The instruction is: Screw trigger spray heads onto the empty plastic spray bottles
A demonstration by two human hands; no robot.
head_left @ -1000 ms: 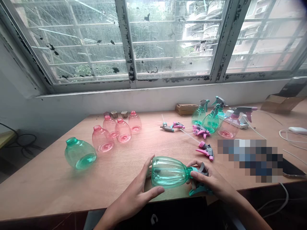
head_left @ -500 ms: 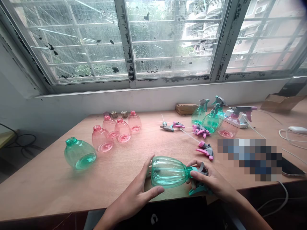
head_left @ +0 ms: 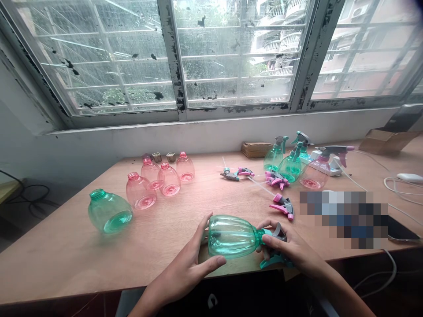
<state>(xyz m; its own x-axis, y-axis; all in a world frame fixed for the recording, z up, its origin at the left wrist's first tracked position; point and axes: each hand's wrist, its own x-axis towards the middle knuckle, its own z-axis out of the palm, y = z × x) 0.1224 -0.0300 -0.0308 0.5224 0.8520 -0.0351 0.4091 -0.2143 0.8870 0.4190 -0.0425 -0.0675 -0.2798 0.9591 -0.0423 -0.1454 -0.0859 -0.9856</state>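
A clear green spray bottle lies on its side in the air over the table's front edge, its base to the left. My left hand cups the base, with the thumb below and the fingers partly hidden behind it. At the neck, my right hand is closed around the collar of the grey and teal spray head. The trigger points down, below the right fingers. Just beyond that hand lies a pink and grey spray head with its thin tube stretched to the back left.
To the left stand a headless green bottle and several headless pink bottles. More spray heads lie mid-table. At back right are assembled green bottles, an assembled pink bottle, a power strip and cables.
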